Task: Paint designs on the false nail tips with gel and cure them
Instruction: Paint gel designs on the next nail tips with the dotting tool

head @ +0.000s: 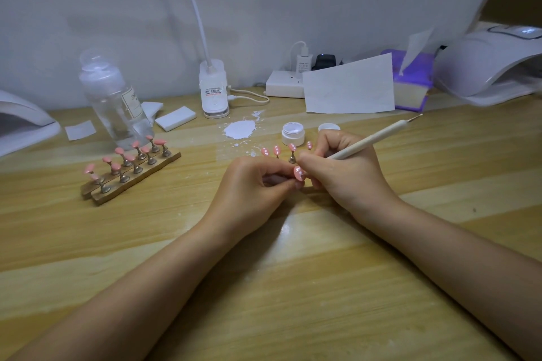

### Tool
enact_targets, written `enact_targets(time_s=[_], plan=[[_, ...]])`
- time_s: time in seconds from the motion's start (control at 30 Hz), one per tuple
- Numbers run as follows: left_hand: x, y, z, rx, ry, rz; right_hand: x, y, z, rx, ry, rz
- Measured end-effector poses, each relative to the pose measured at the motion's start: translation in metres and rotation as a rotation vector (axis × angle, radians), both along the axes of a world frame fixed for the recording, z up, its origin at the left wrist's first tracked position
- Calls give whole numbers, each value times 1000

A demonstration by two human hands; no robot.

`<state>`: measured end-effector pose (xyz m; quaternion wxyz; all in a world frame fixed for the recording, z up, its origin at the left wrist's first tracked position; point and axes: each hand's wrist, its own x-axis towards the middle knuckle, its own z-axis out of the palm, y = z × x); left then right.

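At left of frame on your bench (322, 287) sits the nail stand (130, 174); bottle (114, 99) behind it, jar (293, 134) centre, lamp (492, 64) upper right.

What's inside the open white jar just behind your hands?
The white jar stands lidless, with white gel showing at its mouth. How deep the gel goes cannot be seen; the jar wall hides it.
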<state>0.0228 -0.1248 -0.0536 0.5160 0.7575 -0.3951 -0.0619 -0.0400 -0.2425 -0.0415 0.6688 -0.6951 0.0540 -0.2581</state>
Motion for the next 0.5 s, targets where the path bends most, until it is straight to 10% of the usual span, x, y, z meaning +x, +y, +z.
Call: enact_targets(time_s=[0.5], plan=[[-2, -1, 0, 0, -5, 4, 2, -3, -2, -14, -31, -72]])
